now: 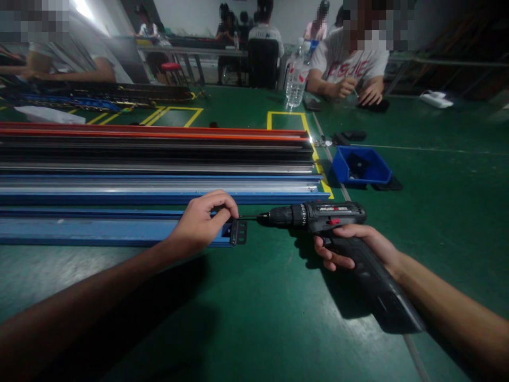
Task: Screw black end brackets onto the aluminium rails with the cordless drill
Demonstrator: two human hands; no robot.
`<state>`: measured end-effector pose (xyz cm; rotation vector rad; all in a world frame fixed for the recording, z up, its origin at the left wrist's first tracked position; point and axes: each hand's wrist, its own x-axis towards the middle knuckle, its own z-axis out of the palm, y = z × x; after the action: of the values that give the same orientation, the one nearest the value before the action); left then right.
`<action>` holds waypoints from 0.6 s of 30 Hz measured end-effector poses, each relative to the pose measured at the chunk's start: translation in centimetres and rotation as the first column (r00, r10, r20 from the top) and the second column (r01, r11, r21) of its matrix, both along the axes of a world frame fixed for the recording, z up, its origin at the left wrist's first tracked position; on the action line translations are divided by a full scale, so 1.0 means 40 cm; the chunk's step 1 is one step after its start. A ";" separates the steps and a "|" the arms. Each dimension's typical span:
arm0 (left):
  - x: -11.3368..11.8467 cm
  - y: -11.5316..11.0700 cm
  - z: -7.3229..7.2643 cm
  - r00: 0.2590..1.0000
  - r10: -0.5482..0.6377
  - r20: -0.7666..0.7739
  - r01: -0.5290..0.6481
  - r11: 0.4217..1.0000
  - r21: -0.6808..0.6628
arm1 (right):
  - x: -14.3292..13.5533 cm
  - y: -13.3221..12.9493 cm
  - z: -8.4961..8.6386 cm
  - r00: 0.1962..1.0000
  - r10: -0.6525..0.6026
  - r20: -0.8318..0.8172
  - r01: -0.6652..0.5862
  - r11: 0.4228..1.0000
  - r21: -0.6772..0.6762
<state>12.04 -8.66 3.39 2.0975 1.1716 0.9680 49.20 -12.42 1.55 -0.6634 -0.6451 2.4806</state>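
A black cordless drill (pixel 334 215) lies on its side in my right hand (pixel 353 246), whose fingers wrap round its grip. Its long bit (pixel 250 217) points left and meets the end of a blue metal profile (pixel 99 228). At that end sits a small black bracket (pixel 239 232) with slots. My left hand (pixel 209 217) rests over the profile's end, thumb and forefinger pinched together by the bit's tip. Whatever lies between those fingertips is hidden or too small to name.
Several long profiles, among them an orange one (pixel 159 131) and a blue one (pixel 159 199), lie beyond. A blue bin (pixel 361 165) stands at right with a dark piece inside. Water bottles (pixel 295 79) stand farther back. A co-worker's hands (pixel 358 94) are across the green table (pixel 445 212).
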 end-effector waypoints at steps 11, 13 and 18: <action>0.000 0.000 0.001 1.000 -0.003 0.000 0.003 1.000 -0.011 | -0.001 0.002 -0.004 1.000 -0.002 -0.002 0.002 1.000 -0.016; 0.000 0.000 0.000 1.000 0.002 0.001 -0.002 1.000 -0.012 | -0.001 0.002 -0.005 1.000 0.001 0.001 -0.001 1.000 -0.002; 0.001 -0.002 0.002 1.000 0.016 0.011 -0.016 0.999 -0.030 | 0.001 0.002 -0.004 1.000 -0.008 0.027 0.008 1.000 -0.005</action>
<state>12.09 -8.73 3.48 2.0597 1.1912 0.9629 49.23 -12.33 1.39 -0.7010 -0.6451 2.4703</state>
